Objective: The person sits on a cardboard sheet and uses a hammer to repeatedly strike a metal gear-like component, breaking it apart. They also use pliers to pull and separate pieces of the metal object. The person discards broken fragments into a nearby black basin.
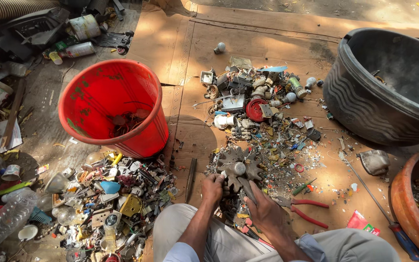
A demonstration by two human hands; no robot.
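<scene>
Toothed metal part, held in two hands over a scrap heap on cardboard.

One grey toothed metal part (238, 167), its lower edge hidden by fingers, lies on the cardboard sheet (180, 53) between the knees, directly ahead of both hands. Left hand (213, 187) closed on its lower left edge; right hand (263, 209) closed around a dark tool, partly covered, whose tip touches the part. Red-handled pliers (306, 209), one, just right. Scrap heaps, two, pieces too small to count. Red bucket (112, 104), one; black tub (389, 82), one, cut off; clay pot (415, 204), one, cut off.
</scene>
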